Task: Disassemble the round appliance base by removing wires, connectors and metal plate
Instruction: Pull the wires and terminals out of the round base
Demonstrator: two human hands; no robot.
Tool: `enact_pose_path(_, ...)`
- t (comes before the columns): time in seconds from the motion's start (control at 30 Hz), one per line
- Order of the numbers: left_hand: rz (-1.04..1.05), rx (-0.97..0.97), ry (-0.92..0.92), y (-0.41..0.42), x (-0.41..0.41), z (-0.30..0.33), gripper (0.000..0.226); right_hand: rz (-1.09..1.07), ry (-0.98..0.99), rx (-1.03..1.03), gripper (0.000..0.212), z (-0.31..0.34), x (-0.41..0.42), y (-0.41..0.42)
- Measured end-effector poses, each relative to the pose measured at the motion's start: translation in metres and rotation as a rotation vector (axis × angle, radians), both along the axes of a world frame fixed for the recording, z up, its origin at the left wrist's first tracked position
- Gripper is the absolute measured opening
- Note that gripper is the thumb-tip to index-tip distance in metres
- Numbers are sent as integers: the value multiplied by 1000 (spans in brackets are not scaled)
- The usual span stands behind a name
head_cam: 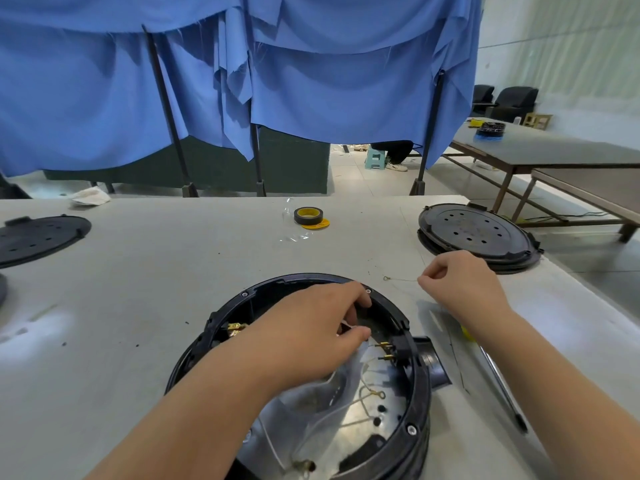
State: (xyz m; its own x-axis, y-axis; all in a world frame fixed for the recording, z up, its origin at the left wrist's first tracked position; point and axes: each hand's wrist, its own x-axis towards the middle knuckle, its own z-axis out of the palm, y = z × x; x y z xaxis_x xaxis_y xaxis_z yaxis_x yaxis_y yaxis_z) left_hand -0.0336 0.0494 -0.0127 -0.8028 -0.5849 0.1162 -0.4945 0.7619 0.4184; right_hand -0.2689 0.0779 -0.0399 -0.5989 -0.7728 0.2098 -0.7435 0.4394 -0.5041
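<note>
The round black appliance base (420,382) sits open side up at the near middle of the table. Inside it lie a shiny metal plate (363,415), pale wires with ring terminals (372,396) and brass connector pins (384,351). My left hand (311,334) reaches into the base, its fingers curled round a small part and a pale translucent sheet near the rim. My right hand (457,285) hovers over the table to the right of the base and pinches a thin wire (401,279) with a ring terminal on its free end.
A screwdriver (498,382) with a yellow handle lies right of the base. Black round covers rest at the far right (478,237) and far left (38,237). A roll of tape (308,216) stands mid-table by clear plastic wrap. Blue curtains hang behind.
</note>
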Motion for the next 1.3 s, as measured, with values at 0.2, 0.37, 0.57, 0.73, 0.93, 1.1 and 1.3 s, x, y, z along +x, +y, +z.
enact_pose_path(0.2, -13, 50, -41, -1, 0, -4, 22, 28, 22, 81, 9, -7, -2, -4)
enact_pose_path(0.37, -30, 80, -24, 1, -2, -1, 13, 245, -56, 59, 29, -5, -1, -4)
enact_pose_path(0.57, -72, 128, 1, 5, -5, 2, 13, 514, -275, 86, 17, 31, 15, 5)
enact_pose_path(0.73, -69, 137, 31, 5, -5, 2, 10, 624, -273, 241, 22, 53, 33, 19)
enact_pose_path(0.93, -82, 95, -1, 6, -5, 0, 11, 609, -176, 342, 27, 45, 55, 19)
enact_pose_path(1.1, -80, 35, -56, 9, -7, -1, 19, 574, -145, 345, 26, 44, 58, 20)
enact_pose_path(1.3, -79, -23, -85, 12, -9, 3, 22, 574, -133, 362, 25, 45, 60, 21)
